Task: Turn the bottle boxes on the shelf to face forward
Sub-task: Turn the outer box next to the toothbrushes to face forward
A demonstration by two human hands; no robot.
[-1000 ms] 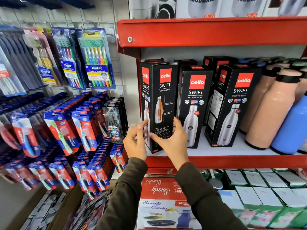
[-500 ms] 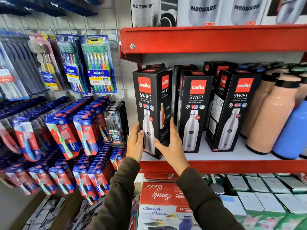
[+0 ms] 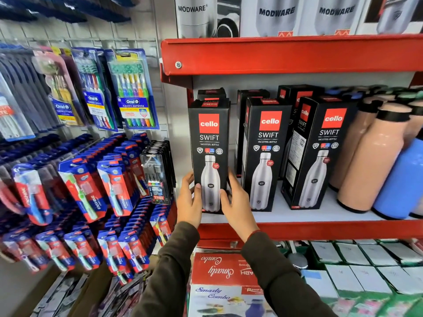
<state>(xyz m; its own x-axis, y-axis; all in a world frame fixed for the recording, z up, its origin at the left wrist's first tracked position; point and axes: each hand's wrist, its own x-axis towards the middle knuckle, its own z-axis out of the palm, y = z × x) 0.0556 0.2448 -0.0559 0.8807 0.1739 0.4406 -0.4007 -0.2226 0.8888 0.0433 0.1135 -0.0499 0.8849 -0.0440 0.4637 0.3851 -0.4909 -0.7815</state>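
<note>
Clasping the tall black cardboard bottle box (image 3: 209,154) at frame centre, left hand (image 3: 189,200) and right hand (image 3: 237,203) keep their grip closed on its lower sides, squaring its front to the red metal shelf (image 3: 320,228).

Red metal shelf (image 3: 297,54), white wall (image 3: 286,80) behind it, wire grid panel (image 3: 158,88) at left, even indoor light

Both arms reach up and forward, dark sleeves to the wrists. Left hand (image 3: 190,200) upright, palm inward, thumb forward, fingers curled out of sight. Right hand (image 3: 238,202) mirrors it, palm inward, thumb forward. Hands near each other, facing, a grip closed from both sides.
</note>
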